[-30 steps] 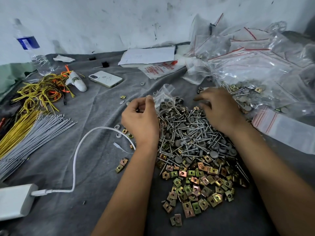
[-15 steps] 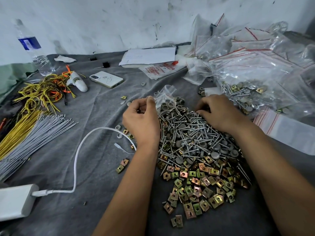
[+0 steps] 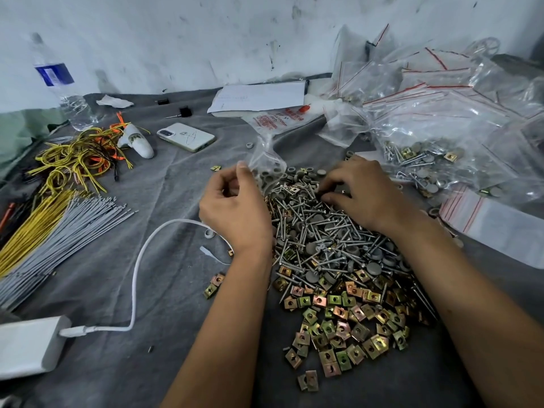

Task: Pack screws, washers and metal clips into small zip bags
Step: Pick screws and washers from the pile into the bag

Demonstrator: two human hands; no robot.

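Grey cloth (image 3: pixel 123 290) bears silvery screws (image 3: pixel 323 231); left hand (image 3: pixel 235 207) pinches a crumpled clear bag (image 3: pixel 266 160), right hand (image 3: pixel 365 192) picks there.

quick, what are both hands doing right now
left hand: pinching the small zip bag
right hand: fingers curled into the screw pile; grip unclear

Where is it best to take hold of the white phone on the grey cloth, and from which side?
Grip the white phone across its two long edges, coming from above. It lies flat and face down on the grey cloth, so only the thin sides offer purchase, and nothing crowds them.
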